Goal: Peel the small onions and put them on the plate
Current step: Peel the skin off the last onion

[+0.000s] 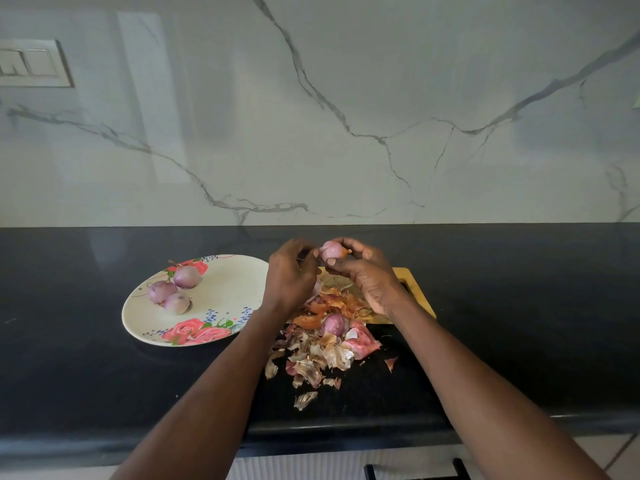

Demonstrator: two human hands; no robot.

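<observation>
Sitting left of centre, the round floral plate (221,292) carries three peeled purple onions (175,289). Right of it, the left hand (289,278) pinches loose skin beside the half-peeled pink onion (331,251), which the right hand (363,271) grips, long axis horizontal, orange tip pointing right. The plate lies lower left of it.

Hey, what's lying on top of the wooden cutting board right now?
Onion skins are piled on the cutting board, and one small onion sits at its near edge. The hands and skins cover most of the board, so anything beneath them is hidden.
</observation>
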